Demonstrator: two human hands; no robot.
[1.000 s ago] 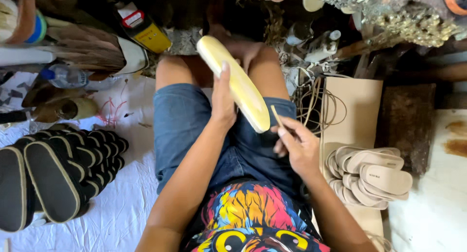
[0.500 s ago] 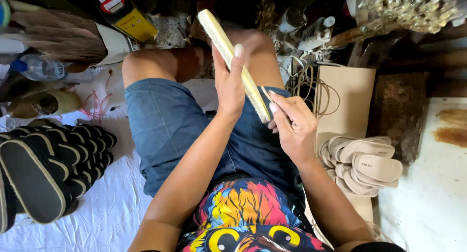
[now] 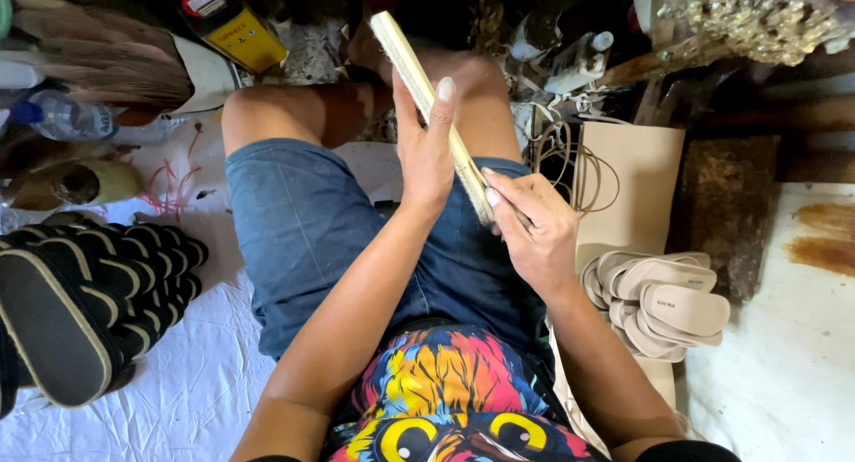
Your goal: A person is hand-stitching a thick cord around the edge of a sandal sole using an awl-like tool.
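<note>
Now the pale yellow sole (image 3: 419,88) stands turned on edge, showing only its thin side, where a second ago its broad face lay open to view; it also sits higher over the knees. Left hand (image 3: 427,150) lies flat along the sole, fingers straight and pointing up, thumb behind it, holding it steady. Right hand (image 3: 525,226) is curled shut at the sole's lower end, pinching a small dark tool (image 3: 517,214) against its edge. Beside the right thigh lies a stack of beige insoles (image 3: 663,302).

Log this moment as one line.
left hand: steadies pale sole on edge | right hand: grips sole's lower end | beige insoles: stacked right
</note>
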